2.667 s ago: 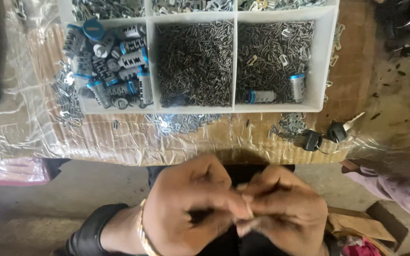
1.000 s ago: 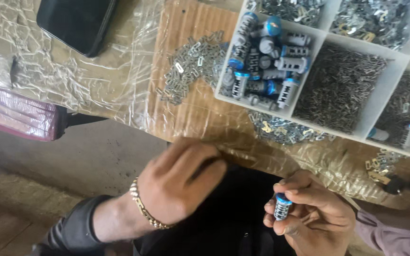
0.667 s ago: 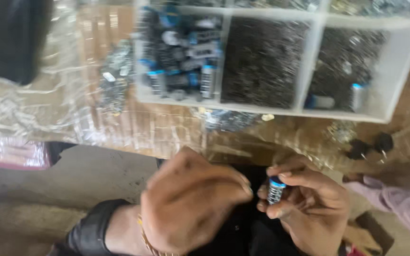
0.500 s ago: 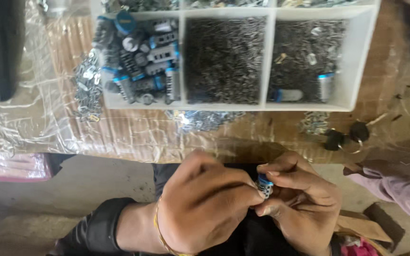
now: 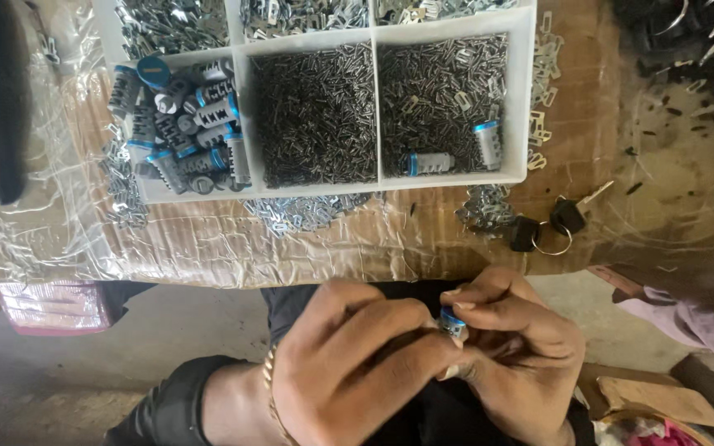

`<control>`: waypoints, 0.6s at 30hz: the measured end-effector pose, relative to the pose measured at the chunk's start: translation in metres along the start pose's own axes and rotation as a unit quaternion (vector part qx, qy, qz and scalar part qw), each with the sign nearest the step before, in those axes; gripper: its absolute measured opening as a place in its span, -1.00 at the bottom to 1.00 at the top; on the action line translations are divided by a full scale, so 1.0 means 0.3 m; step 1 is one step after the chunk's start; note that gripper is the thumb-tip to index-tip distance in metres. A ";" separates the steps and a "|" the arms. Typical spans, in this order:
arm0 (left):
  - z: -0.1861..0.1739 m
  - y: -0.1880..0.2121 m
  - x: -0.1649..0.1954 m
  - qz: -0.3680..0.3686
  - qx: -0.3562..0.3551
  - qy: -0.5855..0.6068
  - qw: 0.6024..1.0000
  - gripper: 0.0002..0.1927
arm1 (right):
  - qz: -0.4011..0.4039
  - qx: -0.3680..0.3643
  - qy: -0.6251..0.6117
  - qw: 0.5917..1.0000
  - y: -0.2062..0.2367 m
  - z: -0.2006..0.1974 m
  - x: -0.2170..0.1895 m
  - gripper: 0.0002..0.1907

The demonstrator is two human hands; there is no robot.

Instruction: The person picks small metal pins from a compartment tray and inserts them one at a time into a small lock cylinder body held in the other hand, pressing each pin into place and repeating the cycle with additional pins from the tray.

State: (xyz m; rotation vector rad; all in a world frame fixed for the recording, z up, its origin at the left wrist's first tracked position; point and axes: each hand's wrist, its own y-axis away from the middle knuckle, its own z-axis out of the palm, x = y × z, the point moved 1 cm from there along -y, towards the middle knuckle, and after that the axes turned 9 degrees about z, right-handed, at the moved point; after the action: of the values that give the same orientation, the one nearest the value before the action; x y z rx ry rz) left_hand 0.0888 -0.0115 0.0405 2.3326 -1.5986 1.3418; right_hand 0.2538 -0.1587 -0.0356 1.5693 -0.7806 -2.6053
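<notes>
My right hand (image 5: 522, 355) pinches a small grey metal cylinder with a blue ring at its top (image 5: 453, 322), thumb and forefinger closed round it just below the ring, so only the top end shows. My left hand (image 5: 357, 363) is curled in tight against it from the left, its fingertips meeting the cylinder's side; whether those fingers hold something tiny of their own I cannot tell. A thin gold-coloured bracelet (image 5: 269, 388) sits on my left wrist. Both hands hover over my dark lap, just short of the edge of the brown cardboard-covered bench (image 5: 357, 248). Beyond my hands lies a white plastic compartment tray (image 5: 373, 177): up and to the left, a section heaped with more blue-ringed cylinders (image 5: 183, 124); straight ahead, sections of small dark metal pins (image 5: 316, 116). Just beyond my right hand, two black-headed keys on a ring (image 5: 547, 227) rest on the bench.
</notes>
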 end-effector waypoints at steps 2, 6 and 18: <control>-0.014 -0.012 -0.017 -0.043 -0.015 0.082 0.996 -0.73 | -0.012 -0.046 -0.011 0.999 0.000 -0.014 0.000 -0.67; 0.000 -0.012 -0.035 -0.288 -0.048 0.369 0.882 -0.75 | -0.033 -0.120 0.013 0.992 -0.004 -0.049 -0.013 -0.69; 0.049 0.015 -0.078 0.056 -0.040 -0.058 0.996 -0.77 | 0.007 0.005 -0.059 0.998 0.030 -0.069 -0.043 -0.63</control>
State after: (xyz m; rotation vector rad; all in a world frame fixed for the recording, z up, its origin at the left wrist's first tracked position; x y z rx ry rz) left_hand 0.0921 -0.0024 0.0143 2.3466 -1.8055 1.1567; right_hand 0.2753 -0.1719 -0.0289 1.4173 -0.8084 -2.7091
